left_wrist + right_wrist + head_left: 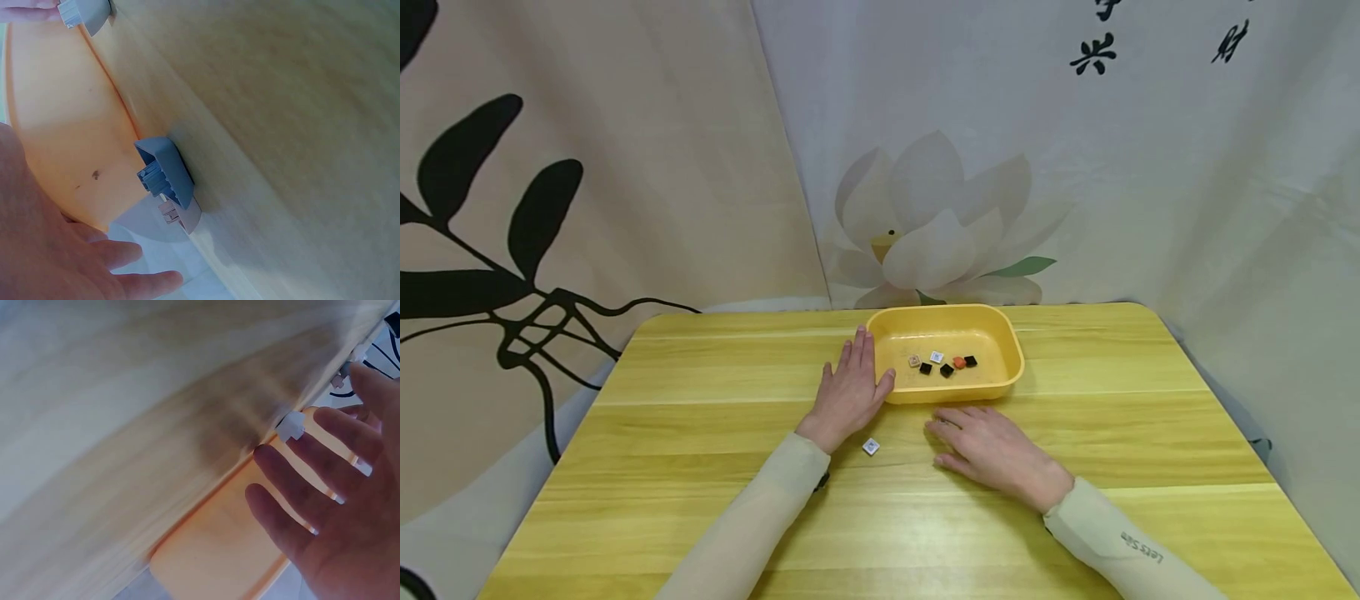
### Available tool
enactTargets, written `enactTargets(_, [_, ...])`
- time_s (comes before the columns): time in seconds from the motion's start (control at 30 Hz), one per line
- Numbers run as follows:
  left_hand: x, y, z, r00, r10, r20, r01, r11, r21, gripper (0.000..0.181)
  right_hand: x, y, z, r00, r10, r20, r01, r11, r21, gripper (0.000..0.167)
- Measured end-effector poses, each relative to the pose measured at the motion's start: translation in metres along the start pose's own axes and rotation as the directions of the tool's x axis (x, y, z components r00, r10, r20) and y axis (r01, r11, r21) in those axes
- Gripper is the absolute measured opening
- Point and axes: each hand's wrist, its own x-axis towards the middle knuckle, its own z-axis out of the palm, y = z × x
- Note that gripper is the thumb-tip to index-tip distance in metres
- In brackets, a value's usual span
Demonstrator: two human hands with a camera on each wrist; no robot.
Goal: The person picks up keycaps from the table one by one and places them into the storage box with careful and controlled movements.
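Note:
My left hand [850,392] lies with fingers stretched along the left rim of a yellow plastic tray [1011,379]. In the head view my right hand [992,450] is low over the table just in front of the tray, its fingers slightly bent. At its fingertips, the right wrist view shows a small whitish keycap [291,427]; whether they touch it I cannot tell. A white keycap [870,447] lies on the table between my hands. A hollow blue-grey keycap [165,172] and a pinkish one [181,215] stand together in the left wrist view.
Several small pieces lie inside the tray, among them a black one [947,371], an orange one [959,362] and a white one [937,357]. The wooden table [1150,417] ends at a printed curtain [1150,208] behind the tray.

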Motion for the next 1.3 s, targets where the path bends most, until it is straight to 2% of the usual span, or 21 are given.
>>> enactTargets(0.3, [0.001,0.0,0.001,1.0,-0.003,0.001,0.003,1.0,-0.004,0.081,-0.001,0.001,0.004,0.996,-0.018,-0.088,0.015,1.0,-0.027,0.016])
enactTargets(0.53, [0.001,0.001,0.001,1.0,0.001,-0.004,-0.001,1.0,-0.023,0.08,-0.005,0.001,0.003,0.999,0.013,-0.047,-0.014,0.999,-0.033,0.027])
enactTargets(0.63, [0.001,0.001,0.002,1.0,0.001,-0.004,-0.001,1.0,-0.021,0.079,-0.005,0.001,0.002,0.999,0.022,-0.045,-0.022,1.0,-0.016,0.025])
enactTargets(1.07, [0.001,-0.001,0.0,1.0,0.013,-0.001,-0.013,1.0,-0.011,0.08,-0.006,0.004,-0.005,0.989,0.012,-0.145,-0.005,0.999,0.044,0.009])
enactTargets(1.3, [0.001,-0.001,0.001,1.0,0.017,-0.005,-0.017,1.0,-0.014,0.079,-0.007,0.005,-0.013,0.977,0.015,-0.213,0.001,0.997,0.074,0.008])
